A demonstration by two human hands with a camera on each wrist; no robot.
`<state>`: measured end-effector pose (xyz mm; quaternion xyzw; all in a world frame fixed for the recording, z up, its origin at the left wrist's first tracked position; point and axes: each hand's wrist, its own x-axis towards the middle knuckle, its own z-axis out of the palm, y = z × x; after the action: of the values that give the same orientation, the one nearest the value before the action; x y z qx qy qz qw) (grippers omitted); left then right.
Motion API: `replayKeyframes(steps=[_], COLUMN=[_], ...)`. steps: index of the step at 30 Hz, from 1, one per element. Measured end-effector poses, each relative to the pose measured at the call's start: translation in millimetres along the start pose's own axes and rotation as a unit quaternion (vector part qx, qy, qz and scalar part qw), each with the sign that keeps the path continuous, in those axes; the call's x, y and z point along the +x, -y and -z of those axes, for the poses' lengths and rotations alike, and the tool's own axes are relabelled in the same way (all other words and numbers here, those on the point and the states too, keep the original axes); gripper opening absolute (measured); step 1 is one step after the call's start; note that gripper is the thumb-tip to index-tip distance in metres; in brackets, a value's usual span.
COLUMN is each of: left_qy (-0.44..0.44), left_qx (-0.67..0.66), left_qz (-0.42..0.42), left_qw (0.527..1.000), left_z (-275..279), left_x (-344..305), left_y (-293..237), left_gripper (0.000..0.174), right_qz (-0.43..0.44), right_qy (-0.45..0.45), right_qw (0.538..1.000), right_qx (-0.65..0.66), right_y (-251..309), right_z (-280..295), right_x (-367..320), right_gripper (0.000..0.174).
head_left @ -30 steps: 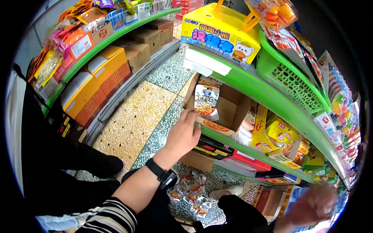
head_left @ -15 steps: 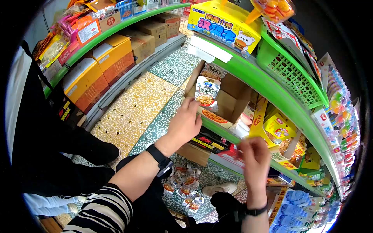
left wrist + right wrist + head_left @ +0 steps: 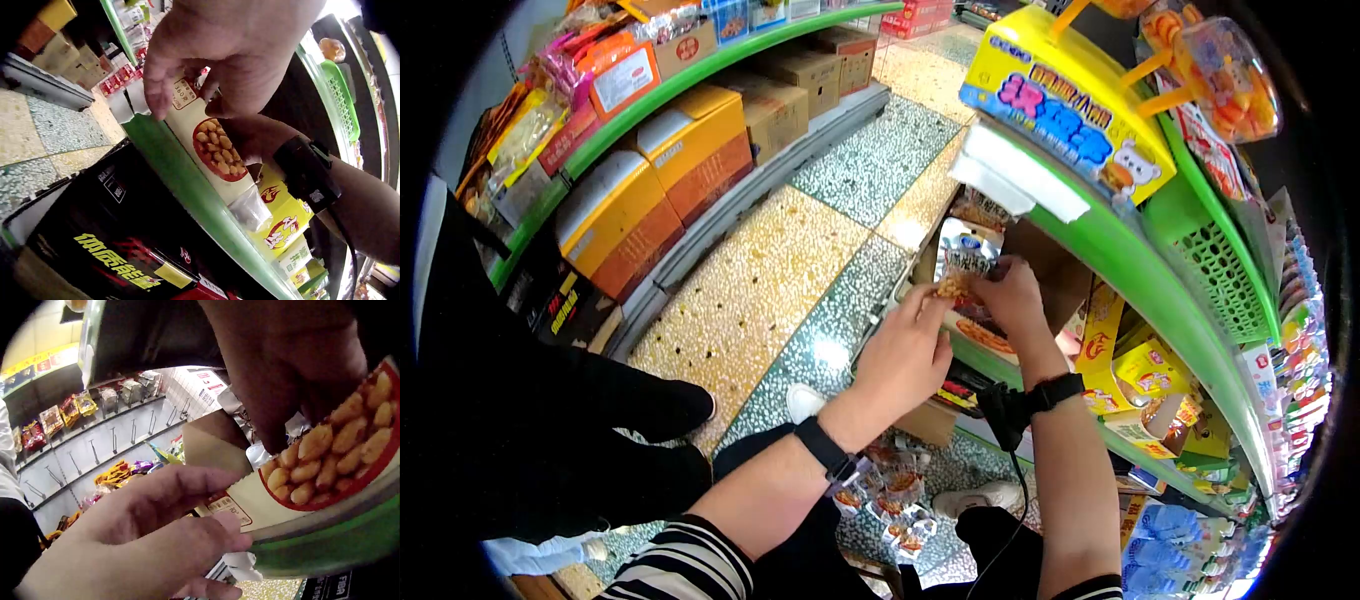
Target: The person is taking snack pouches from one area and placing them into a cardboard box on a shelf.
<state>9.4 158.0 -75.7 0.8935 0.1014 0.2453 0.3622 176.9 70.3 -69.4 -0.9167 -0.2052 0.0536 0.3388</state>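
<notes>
Left hand [image 3: 898, 352]: fingers loosely spread at the carton [image 3: 219, 150]'s front-left rim. Silver packet [image 3: 966, 248]: leaning inside the carton's left part. Right hand [image 3: 1017, 302]: reaching into the carton beside the packet; grip hidden, undetermined. Judged step: arranging stock; next calls for straightening.

Packaged snacks [image 3: 520, 140] and green-edged shelves [image 3: 1115, 250] flank a speckled tile floor [image 3: 770, 270] in the aisle of a snack shop or grocery. A yellow display box [image 3: 1065, 105] printed with a cartoon bear stands near a green plastic basket [image 3: 1230, 270], with orange cartons [image 3: 625, 225] stacked low opposite. In the right-wrist view, packets [image 3: 69, 407] line a wall rack above bare metal hooks [image 3: 114, 440].
</notes>
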Motion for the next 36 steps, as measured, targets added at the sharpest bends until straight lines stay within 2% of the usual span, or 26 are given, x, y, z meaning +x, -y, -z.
replayKeyframes(steps=[3, 4, 6, 7, 8, 11, 12, 15, 19, 23, 25, 27, 28, 34, 36], left_qy=[0.004, -0.001, 0.009, 0.014, 0.016, 0.017, 0.013, 0.008, -0.002, -0.007, -0.018, -0.002, 0.008, 0.008, 0.009], left_qx=[-0.016, -0.018, -0.015, -0.013, -0.010, -0.005, -0.007, -0.009, -0.023, -0.012, -0.004, -0.016, -0.022, -0.037, -0.037], left_qz=[0.004, 0.000, 0.008, 0.015, 0.021, 0.029, 0.028, 0.029, 0.010, 0.015, 0.000, 0.018, 0.028, 0.019, 0.019], left_qw=[1.000, 1.000, 1.000, 1.000, 1.000, 0.999, 1.000, 1.000, 1.000, 1.000, 1.000, 1.000, 0.999, 0.999, 0.999], left_z=[1, 0, 0, 0, -1, 3, 1, -2, -3, -5, -7, -7, -7, -10, -10], left_x=[1, 1, 0, 0, 0, 0, -1, -2, -2, -2, -2, 0, -1, -1, 0], left_y=[-1, 0, 2, 2, 2, -2, -3, -4, -3, -5, -3, -5, -6, 0, -1], left_gripper=[0.034, 0.034, 0.032, 0.032, 0.032, 0.033, 0.033, 0.034, 0.033, 0.033, 0.033, 0.034, 0.034, 0.035, 0.035], right_qz=[-0.007, -0.058, -0.063, -0.060, -0.022, 0.015, -0.019, -0.002, 0.107, 0.076, 0.089, 0.072, 0.014, 0.045, 0.004], right_qy=[-0.015, 0.034, 0.059, 0.069, 0.039, -0.006, 0.028, 0.032, -0.024, -0.069, -0.110, -0.099, -0.062, -0.052, -0.029], right_qw=[1.000, 0.997, 0.991, 0.986, 0.998, 0.995, 0.980, 0.970, 0.976, 0.951, 0.957, 0.951, 0.959, 0.941, 0.946], right_qx=[0.008, 0.042, 0.107, 0.136, 0.040, 0.097, 0.196, 0.241, 0.186, 0.293, 0.251, 0.285, 0.277, 0.331, 0.324], right_y=[-6, -9, -26, -13, 0, -7, -6, -6, -23, -21, -26, -29, -30, -22, -18], right_z=[-4, -4, -12, -5, 5, 1, 0, 5, -2, -8, -14, -18, -18, -25, -24], right_x=[2, 6, 9, 5, -5, -12, -13, -13, 2, 10, 19, 24, 28, 22, 20], right_gripper=[0.059, 0.057, 0.055, 0.053, 0.046, 0.048, 0.046, 0.036, 0.029, 0.026, 0.023, 0.021, 0.021, 0.027, 0.029])
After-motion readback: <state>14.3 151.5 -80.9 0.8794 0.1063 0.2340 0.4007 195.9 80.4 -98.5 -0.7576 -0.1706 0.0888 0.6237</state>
